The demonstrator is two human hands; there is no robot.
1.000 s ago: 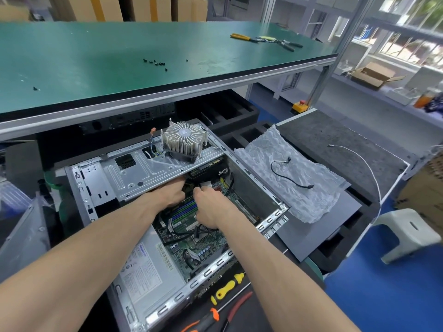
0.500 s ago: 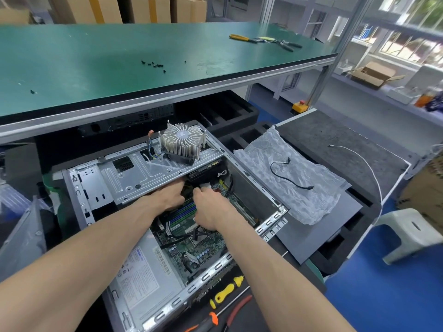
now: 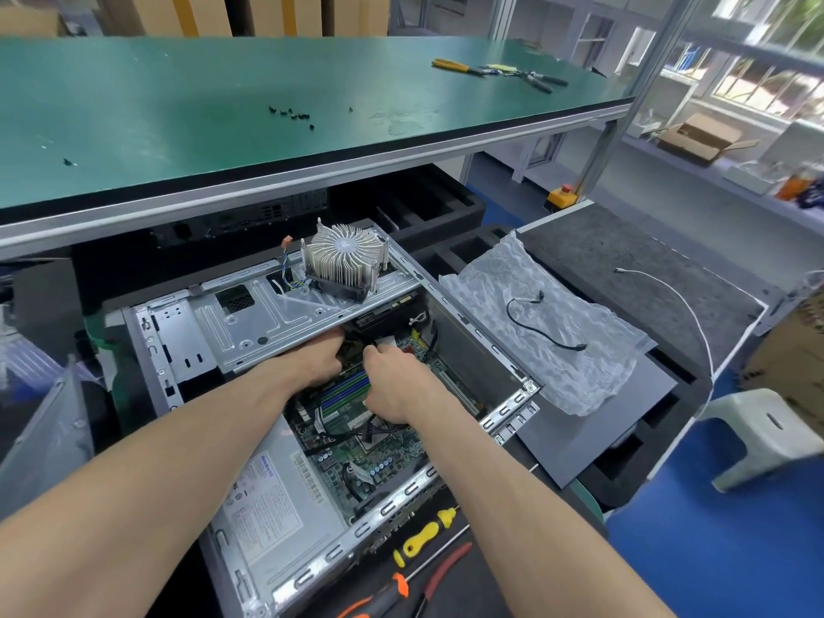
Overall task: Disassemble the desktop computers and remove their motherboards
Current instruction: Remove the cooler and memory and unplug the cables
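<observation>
Reaching under the drive cage (image 3: 249,323), we've got both hands on the motherboard's (image 3: 379,457) far end; right hand (image 3: 397,381) nearer, curled on a connector, left hand's (image 3: 312,363) fingers hidden.

Two bare forearms reach in from the bottom edge, with no sleeves in view. The left hand (image 3: 312,361) and right hand (image 3: 397,385) are bare, ungloved.

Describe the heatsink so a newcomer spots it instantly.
Find the open computer case below the green workbench. On the silver drive cage along its far side sits the heatsink. It is the only round part there, with pale metal fins fanning out from a centre disc over a black fan frame.
</observation>
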